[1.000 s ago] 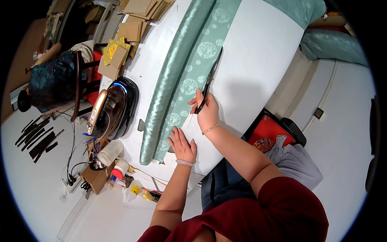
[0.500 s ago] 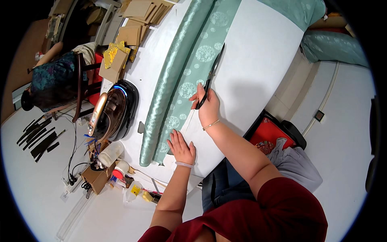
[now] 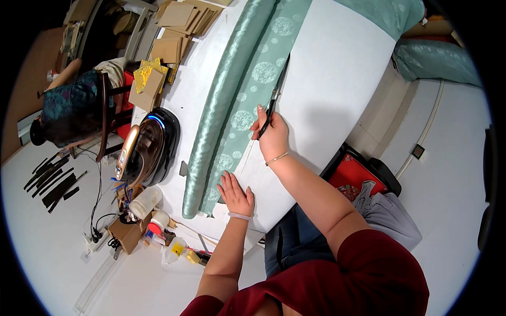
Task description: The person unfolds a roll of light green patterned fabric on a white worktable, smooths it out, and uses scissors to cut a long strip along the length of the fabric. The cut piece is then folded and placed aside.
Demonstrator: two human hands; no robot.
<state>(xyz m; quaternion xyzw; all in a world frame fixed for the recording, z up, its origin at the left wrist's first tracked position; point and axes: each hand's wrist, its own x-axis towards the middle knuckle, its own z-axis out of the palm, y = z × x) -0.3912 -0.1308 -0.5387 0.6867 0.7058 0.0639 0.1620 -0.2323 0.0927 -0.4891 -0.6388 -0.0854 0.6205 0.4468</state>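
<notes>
In my right hand [image 3: 272, 136] is a pair of black scissors [image 3: 274, 96], its long blades pointing away from me along the right edge of the fabric. The fingers are wrapped round the handles. The fabric [image 3: 262, 76] is pale green with round white floral patterns, and its left side is wound into a long shiny roll [image 3: 215, 110]. My left hand [image 3: 235, 196] lies flat, fingers stretched out, over the near end of the fabric and the white tabletop [image 3: 327, 89]. Whether the blades are apart is hard to make out.
Left of the roll stands an iron [image 3: 143, 147] on its base, with stacked cardboard pieces [image 3: 182, 18] beyond. Jars and a cardboard box [image 3: 128, 234] sit at the lower left. A red chair [image 3: 356, 176] is at the right. Another person [image 3: 68, 108] sits at the far left.
The fabric's flat part and its cut edge have shifted slightly left. The scissors have also tilted a little left, while my left hand stays nearly in place.
</notes>
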